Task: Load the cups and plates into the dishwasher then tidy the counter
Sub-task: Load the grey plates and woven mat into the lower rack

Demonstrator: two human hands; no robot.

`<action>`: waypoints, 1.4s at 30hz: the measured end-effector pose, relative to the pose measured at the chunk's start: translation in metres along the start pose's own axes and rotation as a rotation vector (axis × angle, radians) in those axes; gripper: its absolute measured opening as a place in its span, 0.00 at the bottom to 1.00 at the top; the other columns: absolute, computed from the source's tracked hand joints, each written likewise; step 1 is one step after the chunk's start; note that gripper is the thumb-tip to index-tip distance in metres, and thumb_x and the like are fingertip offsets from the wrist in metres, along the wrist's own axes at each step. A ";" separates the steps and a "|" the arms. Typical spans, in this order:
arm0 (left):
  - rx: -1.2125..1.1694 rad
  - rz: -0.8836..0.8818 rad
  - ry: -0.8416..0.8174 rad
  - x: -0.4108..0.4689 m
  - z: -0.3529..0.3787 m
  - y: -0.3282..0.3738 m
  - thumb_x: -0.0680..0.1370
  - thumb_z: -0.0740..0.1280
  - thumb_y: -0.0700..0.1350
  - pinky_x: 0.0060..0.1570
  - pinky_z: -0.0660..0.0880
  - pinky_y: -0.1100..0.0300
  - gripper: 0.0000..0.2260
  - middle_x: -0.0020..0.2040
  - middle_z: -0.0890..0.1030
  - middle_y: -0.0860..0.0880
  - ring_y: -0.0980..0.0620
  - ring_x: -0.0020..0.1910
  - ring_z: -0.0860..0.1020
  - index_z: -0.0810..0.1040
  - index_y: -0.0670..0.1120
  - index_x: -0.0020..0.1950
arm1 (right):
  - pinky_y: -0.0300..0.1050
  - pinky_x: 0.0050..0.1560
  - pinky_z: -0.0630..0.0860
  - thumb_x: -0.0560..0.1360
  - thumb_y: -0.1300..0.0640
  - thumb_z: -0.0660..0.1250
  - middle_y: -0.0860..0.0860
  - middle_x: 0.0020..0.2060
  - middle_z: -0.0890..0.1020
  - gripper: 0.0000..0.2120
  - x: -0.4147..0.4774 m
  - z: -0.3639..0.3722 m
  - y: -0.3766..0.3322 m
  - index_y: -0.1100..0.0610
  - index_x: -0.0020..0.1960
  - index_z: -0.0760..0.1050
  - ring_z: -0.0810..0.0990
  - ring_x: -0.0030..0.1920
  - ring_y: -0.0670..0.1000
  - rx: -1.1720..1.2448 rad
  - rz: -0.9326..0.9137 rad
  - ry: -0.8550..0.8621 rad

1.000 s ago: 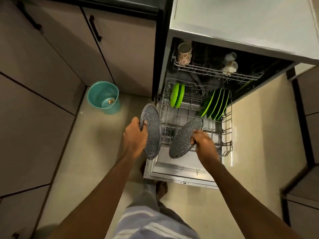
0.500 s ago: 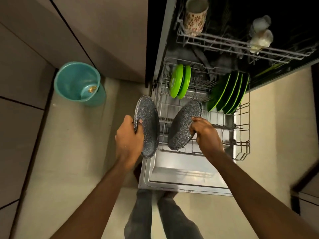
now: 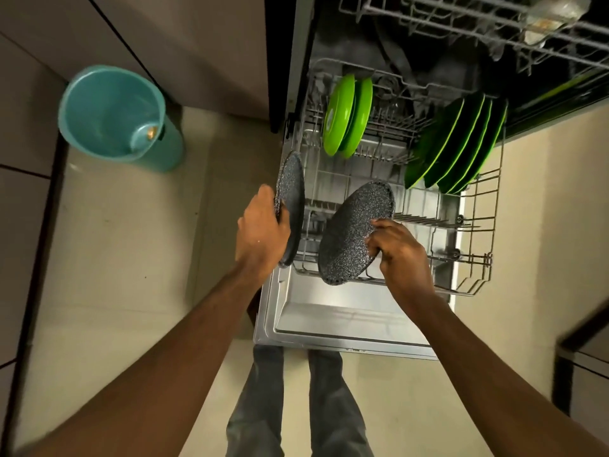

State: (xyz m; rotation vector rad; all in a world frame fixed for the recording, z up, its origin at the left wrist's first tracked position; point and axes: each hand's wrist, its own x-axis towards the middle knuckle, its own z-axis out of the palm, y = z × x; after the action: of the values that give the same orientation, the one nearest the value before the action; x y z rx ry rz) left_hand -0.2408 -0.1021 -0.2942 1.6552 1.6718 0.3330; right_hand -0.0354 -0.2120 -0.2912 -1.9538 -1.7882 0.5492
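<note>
Over an open dishwasher (image 3: 298,61), a person stands at the lowered door (image 3: 346,324) with a speckled grey plate in each hand. The left hand (image 3: 263,232) grips the left plate (image 3: 291,196) by its rim, fingers curled round the edge. It holds the plate on edge, nearly upright, at the left side of the lower rack (image 3: 478,262); whether the plate touches the wire cannot be told. The right hand (image 3: 400,249) pinches the right plate (image 3: 354,232) at its near right edge, fingers on the speckled face. That plate tilts leftward over the rack's front rows, its lower rim at the front wire. The two plates are near each other but apart, with a strip of rack showing between them.

Farther back in the lower rack, two bright green plates (image 3: 346,123) stand on edge side by side at the left. A row of larger green plates (image 3: 461,146) leans together at the right. The upper rack (image 3: 461,24) spans the top of the view, with a pale, blurred vessel (image 3: 553,14) at its right end. A teal bucket (image 3: 112,117) stands on the pale floor (image 3: 131,258) to the left of the dishwasher, beside the cabinets (image 3: 197,44), with a small object at its bottom. Legs in grey trousers (image 3: 263,407) show below the door's front edge.
</note>
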 end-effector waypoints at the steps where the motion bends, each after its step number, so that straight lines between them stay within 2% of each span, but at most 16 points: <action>1: 0.015 0.006 -0.014 0.002 0.003 0.002 0.80 0.62 0.43 0.37 0.72 0.49 0.06 0.40 0.75 0.48 0.47 0.37 0.75 0.65 0.46 0.46 | 0.50 0.55 0.77 0.58 0.84 0.59 0.57 0.41 0.83 0.20 -0.001 -0.001 0.001 0.62 0.35 0.74 0.78 0.60 0.59 0.001 0.003 0.004; 3: 0.036 0.013 -0.034 0.005 0.010 0.005 0.79 0.62 0.42 0.40 0.77 0.47 0.04 0.42 0.78 0.46 0.44 0.39 0.78 0.67 0.45 0.49 | 0.48 0.54 0.77 0.60 0.84 0.59 0.57 0.41 0.82 0.19 -0.001 -0.003 0.005 0.62 0.35 0.74 0.78 0.60 0.59 0.001 0.009 0.016; 9: 0.104 -0.012 -0.005 0.008 0.023 0.004 0.79 0.63 0.42 0.39 0.76 0.50 0.06 0.41 0.77 0.46 0.41 0.39 0.79 0.68 0.43 0.53 | 0.47 0.53 0.76 0.61 0.83 0.58 0.56 0.39 0.81 0.17 0.006 -0.006 0.012 0.63 0.35 0.74 0.78 0.59 0.59 0.046 0.001 0.046; 13: 0.122 -0.005 0.000 0.009 0.028 0.005 0.78 0.64 0.42 0.40 0.78 0.45 0.08 0.44 0.80 0.41 0.37 0.40 0.80 0.68 0.42 0.53 | 0.43 0.53 0.74 0.61 0.81 0.57 0.56 0.37 0.81 0.16 0.010 -0.006 0.012 0.63 0.34 0.74 0.78 0.58 0.59 0.064 -0.032 0.044; 16: 0.097 -0.003 -0.005 0.013 0.030 0.004 0.78 0.64 0.42 0.37 0.79 0.43 0.09 0.43 0.80 0.40 0.37 0.38 0.80 0.67 0.41 0.54 | 0.42 0.53 0.74 0.62 0.80 0.57 0.56 0.38 0.81 0.15 0.015 -0.006 0.013 0.62 0.34 0.74 0.78 0.58 0.59 0.044 -0.052 0.018; 20: 0.104 -0.037 -0.012 0.021 0.030 0.003 0.79 0.64 0.42 0.40 0.79 0.49 0.10 0.46 0.80 0.41 0.39 0.41 0.80 0.68 0.40 0.57 | 0.40 0.54 0.73 0.65 0.76 0.55 0.56 0.36 0.81 0.14 0.025 -0.006 0.014 0.62 0.34 0.73 0.79 0.58 0.58 0.053 -0.083 0.021; 25: 0.110 -0.007 -0.086 0.029 0.030 0.011 0.78 0.64 0.43 0.45 0.79 0.48 0.10 0.49 0.79 0.41 0.39 0.46 0.79 0.71 0.40 0.56 | 0.45 0.54 0.75 0.64 0.82 0.59 0.56 0.36 0.81 0.16 0.033 -0.007 0.015 0.63 0.34 0.74 0.79 0.58 0.58 0.045 -0.112 0.018; 30: 0.177 0.050 -0.091 0.022 0.027 0.025 0.78 0.65 0.41 0.48 0.79 0.48 0.12 0.51 0.80 0.40 0.38 0.49 0.80 0.73 0.39 0.59 | 0.49 0.52 0.77 0.62 0.83 0.59 0.55 0.37 0.81 0.17 0.031 -0.009 0.017 0.62 0.35 0.74 0.78 0.59 0.58 0.039 -0.107 0.027; 34: 0.217 0.008 -0.124 0.022 0.023 0.034 0.77 0.66 0.42 0.47 0.77 0.49 0.11 0.50 0.81 0.40 0.39 0.50 0.79 0.74 0.40 0.58 | 0.51 0.48 0.79 0.62 0.83 0.59 0.54 0.38 0.81 0.17 0.025 -0.009 0.018 0.62 0.35 0.74 0.78 0.60 0.58 0.030 -0.107 0.021; 37: 0.206 0.011 -0.163 0.033 0.021 0.036 0.76 0.66 0.38 0.45 0.78 0.54 0.10 0.48 0.80 0.41 0.41 0.46 0.80 0.74 0.40 0.56 | 0.51 0.48 0.79 0.62 0.82 0.59 0.54 0.39 0.82 0.17 0.023 -0.009 0.019 0.61 0.35 0.74 0.78 0.60 0.57 0.028 -0.092 0.008; 40: 0.207 -0.064 -0.268 0.061 0.023 0.035 0.73 0.67 0.35 0.43 0.81 0.49 0.13 0.49 0.79 0.41 0.43 0.45 0.80 0.74 0.40 0.57 | 0.51 0.48 0.79 0.61 0.82 0.58 0.54 0.39 0.82 0.17 0.021 -0.009 0.020 0.61 0.35 0.74 0.78 0.60 0.57 0.028 -0.091 0.011; 42: 0.265 -0.151 -0.381 0.083 0.021 0.037 0.72 0.67 0.34 0.43 0.81 0.49 0.13 0.51 0.80 0.39 0.40 0.46 0.81 0.75 0.39 0.56 | 0.50 0.49 0.78 0.61 0.81 0.58 0.54 0.38 0.82 0.17 0.021 -0.009 0.020 0.61 0.35 0.73 0.78 0.60 0.58 0.040 -0.095 0.014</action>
State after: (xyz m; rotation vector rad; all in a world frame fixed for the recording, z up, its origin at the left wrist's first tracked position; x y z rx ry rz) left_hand -0.1906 -0.0261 -0.3109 1.6406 1.5818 -0.2757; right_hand -0.0121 -0.1929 -0.2955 -1.8315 -1.8362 0.5340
